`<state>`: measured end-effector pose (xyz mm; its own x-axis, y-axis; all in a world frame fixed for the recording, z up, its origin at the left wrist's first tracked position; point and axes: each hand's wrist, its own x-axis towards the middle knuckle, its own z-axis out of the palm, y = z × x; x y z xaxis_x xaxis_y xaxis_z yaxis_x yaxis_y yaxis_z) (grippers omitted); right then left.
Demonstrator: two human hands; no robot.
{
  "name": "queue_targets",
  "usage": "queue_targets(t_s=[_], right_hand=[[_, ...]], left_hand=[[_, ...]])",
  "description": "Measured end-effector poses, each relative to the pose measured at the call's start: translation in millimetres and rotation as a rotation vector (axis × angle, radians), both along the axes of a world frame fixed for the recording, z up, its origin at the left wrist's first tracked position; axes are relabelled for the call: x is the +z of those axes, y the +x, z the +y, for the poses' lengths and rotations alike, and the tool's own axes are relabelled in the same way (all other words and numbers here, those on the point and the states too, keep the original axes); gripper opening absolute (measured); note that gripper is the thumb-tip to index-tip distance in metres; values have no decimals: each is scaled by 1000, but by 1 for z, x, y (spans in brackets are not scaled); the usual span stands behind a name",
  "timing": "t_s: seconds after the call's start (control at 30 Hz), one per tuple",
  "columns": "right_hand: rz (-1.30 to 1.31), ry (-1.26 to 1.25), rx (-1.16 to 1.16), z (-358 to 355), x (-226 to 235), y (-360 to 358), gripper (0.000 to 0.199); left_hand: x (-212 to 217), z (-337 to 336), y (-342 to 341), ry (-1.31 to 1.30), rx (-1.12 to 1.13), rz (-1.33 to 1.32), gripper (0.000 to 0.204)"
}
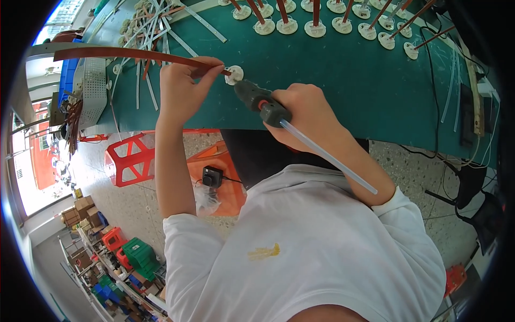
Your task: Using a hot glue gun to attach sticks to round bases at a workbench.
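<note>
Over the green worktop [332, 70], the left hand [182, 88] pinches a long brown strip [123, 53] near its end, which meets a small white disc [234, 74]. The right hand [306, 115] is closed around a dark glue gun [260, 102], its nozzle touching the disc and a clear glue stick [327, 155] trailing behind. Finished strips on discs [315, 24] stand along the far edge.

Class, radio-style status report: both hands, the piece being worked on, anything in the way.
Left hand pinching brown strip at white disc. Right hand gripping glue gun, nozzle at disc. Nothing between nozzle and disc.
</note>
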<state>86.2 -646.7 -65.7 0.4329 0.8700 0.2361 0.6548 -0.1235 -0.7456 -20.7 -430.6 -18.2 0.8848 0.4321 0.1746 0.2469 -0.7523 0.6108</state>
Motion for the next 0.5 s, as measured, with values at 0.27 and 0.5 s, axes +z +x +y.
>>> queue_targets(t_s=[0.27,0.5], right_hand=[[52,-67,-10,10,-5,-2,14],[53,-53,-33,12,-2,-2,13]], left_hand=[[5,-4,10,104,-20,35,12],[5,-7,9,127,-44,27,12]])
